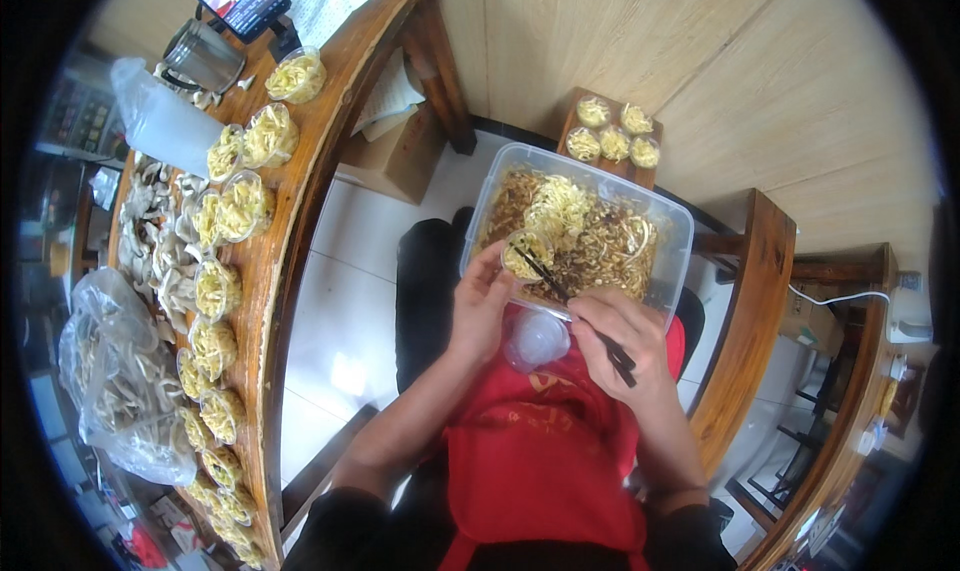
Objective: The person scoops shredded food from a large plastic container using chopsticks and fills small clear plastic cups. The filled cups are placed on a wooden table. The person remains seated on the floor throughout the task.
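My left hand [484,297] holds a small clear plastic cup [528,256] with pale yellow shredded food in it, over the near left side of a large clear plastic tub [684,252]. Dark chopsticks [551,280] are gripped in my right hand [622,338], their tips at the cup's mouth. Inside the tub lie a heap of pale yellow shreds [561,203] and a brown, sauced mixture of shreds [604,263]. Clear plastic cups without food [536,338] rest on my lap against the red apron [544,466], close to the tub's near wall.
On the wooden table [281,233] at left stand several filled cups [217,289], loose grey mushrooms [161,241], a plastic bag of mushrooms [120,391], a metal mug [206,53] and a phone on a stand [236,0]. More filled cups [615,143] sit on a stool ahead. A wooden bench [742,323] stands right.
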A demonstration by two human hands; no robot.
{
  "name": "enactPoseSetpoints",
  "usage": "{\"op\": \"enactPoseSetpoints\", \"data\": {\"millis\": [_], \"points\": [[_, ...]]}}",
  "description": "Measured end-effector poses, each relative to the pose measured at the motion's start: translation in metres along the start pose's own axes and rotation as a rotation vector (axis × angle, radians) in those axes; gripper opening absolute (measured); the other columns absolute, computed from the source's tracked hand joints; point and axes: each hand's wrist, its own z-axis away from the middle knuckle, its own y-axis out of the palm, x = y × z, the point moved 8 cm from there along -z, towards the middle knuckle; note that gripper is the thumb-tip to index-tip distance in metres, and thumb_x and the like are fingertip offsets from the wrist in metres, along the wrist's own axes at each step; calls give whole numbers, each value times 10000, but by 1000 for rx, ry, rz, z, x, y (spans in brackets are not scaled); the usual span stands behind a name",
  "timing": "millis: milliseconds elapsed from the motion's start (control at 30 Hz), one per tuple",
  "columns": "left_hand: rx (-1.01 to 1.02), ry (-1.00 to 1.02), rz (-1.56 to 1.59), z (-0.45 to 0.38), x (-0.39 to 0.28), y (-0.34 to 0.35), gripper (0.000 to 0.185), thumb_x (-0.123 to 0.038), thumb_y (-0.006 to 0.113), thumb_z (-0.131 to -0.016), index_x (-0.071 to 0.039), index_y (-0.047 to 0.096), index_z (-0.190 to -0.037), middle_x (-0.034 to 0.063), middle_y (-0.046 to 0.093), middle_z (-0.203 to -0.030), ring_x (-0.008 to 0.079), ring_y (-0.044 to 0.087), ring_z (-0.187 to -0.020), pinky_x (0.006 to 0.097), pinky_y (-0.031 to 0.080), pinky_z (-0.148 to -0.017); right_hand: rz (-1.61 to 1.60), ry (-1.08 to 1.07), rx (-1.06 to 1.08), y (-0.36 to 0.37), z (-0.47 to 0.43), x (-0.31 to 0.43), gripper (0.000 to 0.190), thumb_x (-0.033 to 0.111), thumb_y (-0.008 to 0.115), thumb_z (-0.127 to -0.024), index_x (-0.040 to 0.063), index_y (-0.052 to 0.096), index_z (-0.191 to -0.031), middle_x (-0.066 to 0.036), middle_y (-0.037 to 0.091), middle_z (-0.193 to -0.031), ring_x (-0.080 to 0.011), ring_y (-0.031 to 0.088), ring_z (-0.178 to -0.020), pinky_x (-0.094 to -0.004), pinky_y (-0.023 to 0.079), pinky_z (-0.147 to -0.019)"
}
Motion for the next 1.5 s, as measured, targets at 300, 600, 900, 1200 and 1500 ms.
{"op": "enactPoseSetpoints", "data": {"millis": [300, 600, 900, 1200, 1500], "points": [[-17, -44, 32, 2, 0, 3, 444, 42, 552, -1011, -18, 511, -1449, 87, 603, -1339, 167, 601, -1169, 296, 531, -966, 34, -56, -70, -22, -8, 17, 97, -27, 639, -875, -35, 684, -961, -152, 685, -811, -231, 677, -604, -305, 521, -552], [79, -126, -66, -6, 8, 14, 412, 9, 548, -1019, -22, 534, -1430, 73, 615, -1308, 163, 605, -1159, 296, 528, -961, -2, 68, -136, -48, -4, 1, 134, 54, 560, -1008, -50, 639, -982, -145, 669, -768, -193, 674, -601, -291, 513, -561], [113, -38, -230, -40, -33, 46, 403, -21, 447, -1061, 7, 491, -1460, 110, 590, -1400, 207, 604, -1268, 379, 519, -1062, -714, 434, -767, -113, 57, -80, 388, 308, 406, -1133, -22, 570, -1012, -133, 612, -717, -175, 563, -487, -268, 473, -441], [241, 33, -238, -144, -67, 139, 358, -26, 423, -1056, 16, 521, -1398, 149, 651, -1294, 260, 667, -1153, 423, 567, -1004, -743, 746, -846, -71, 126, -166, 345, 264, 497, -1113, -23, 631, -974, -98, 652, -745, -179, 607, -506, -308, 507, -471], [17, -13, -352, -294, -36, 137, 314, -60, 433, -1074, 8, 558, -1354, 155, 661, -1244, 278, 673, -1059, 453, 569, -987, -742, 822, -763, -43, 147, -197, 301, 194, 516, -1105, -35, 663, -978, -88, 655, -780, -151, 640, -569, -270, 537, -535]]}}
